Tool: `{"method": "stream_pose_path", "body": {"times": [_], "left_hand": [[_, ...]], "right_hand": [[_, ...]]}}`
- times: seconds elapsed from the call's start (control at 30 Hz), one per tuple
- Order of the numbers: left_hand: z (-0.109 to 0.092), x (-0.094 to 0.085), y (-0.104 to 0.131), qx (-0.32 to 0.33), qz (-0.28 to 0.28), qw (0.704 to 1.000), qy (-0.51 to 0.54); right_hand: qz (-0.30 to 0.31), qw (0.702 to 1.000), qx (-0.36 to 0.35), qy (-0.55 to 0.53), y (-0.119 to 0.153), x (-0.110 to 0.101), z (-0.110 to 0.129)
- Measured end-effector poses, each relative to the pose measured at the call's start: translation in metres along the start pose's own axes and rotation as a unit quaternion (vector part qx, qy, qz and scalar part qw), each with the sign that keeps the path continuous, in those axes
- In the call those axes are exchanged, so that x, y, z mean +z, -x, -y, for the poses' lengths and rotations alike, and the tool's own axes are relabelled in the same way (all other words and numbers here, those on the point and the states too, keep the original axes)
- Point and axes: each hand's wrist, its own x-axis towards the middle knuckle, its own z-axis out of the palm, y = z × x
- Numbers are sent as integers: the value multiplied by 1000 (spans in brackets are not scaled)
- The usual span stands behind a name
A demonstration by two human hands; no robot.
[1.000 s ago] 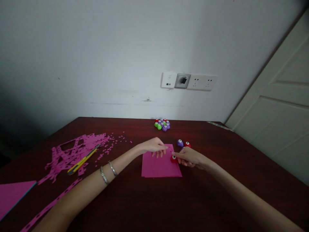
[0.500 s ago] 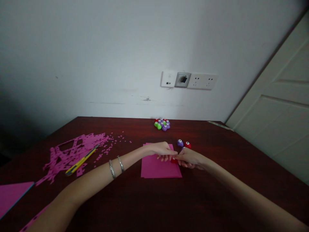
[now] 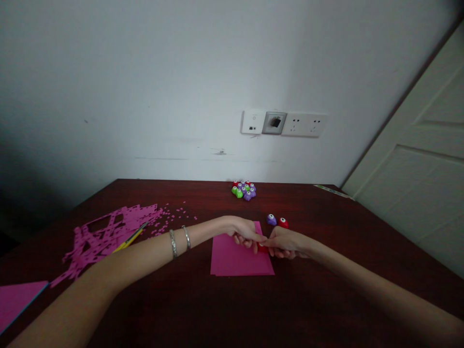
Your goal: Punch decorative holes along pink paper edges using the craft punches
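Note:
Over a small stack of pink paper [image 3: 237, 261] on the dark table, my left hand [image 3: 243, 231] and my right hand [image 3: 286, 241] meet at the paper's right edge. Between them shows a small red craft punch [image 3: 261, 248], partly hidden by the fingers. Both hands are closed on it, thumbs nearly touching on top. Just beyond my right hand stand a purple punch [image 3: 271, 219] and another red punch [image 3: 283, 223], each with a white round button on top.
Several red, green and purple punches [image 3: 243, 190] cluster near the wall. Leftward lie perforated pink paper scraps [image 3: 112, 227], tiny cut-out bits [image 3: 166, 215] and a yellow utility knife [image 3: 132, 238], partly behind my left forearm. A pink sheet [image 3: 20, 299] lies at the left edge.
My left forearm has shifted and now covers the knife's lower end. The hands stay together at the paper's edge, and more of the red punch shows between them. The view has tilted slightly.

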Motion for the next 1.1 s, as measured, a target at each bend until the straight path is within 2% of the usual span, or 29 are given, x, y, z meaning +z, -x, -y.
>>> {"method": "stream_pose_path", "body": {"times": [0.3,0.47,0.6,0.73,0.9,1.1], "left_hand": [[5,-1,-6,7,26,999,26],[7,-3,-8,35,39,999,13],[5,-3,-8,27,38,999,0],[5,-3,-8,14,39,999,22],[8,-3,-7,42,52,996,50],[7,-3,-5,27,57,995,73]], "right_hand": [[-13,1000,-21,5,-4,3,-1],[-5,1000,-25,-3,-4,3,-2],[6,999,-32,-14,-5,3,-3],[2,999,-39,-20,-5,4,-4],[-1,999,-46,-21,-4,3,-2],[-19,998,-58,-30,-5,8,-5]]}}
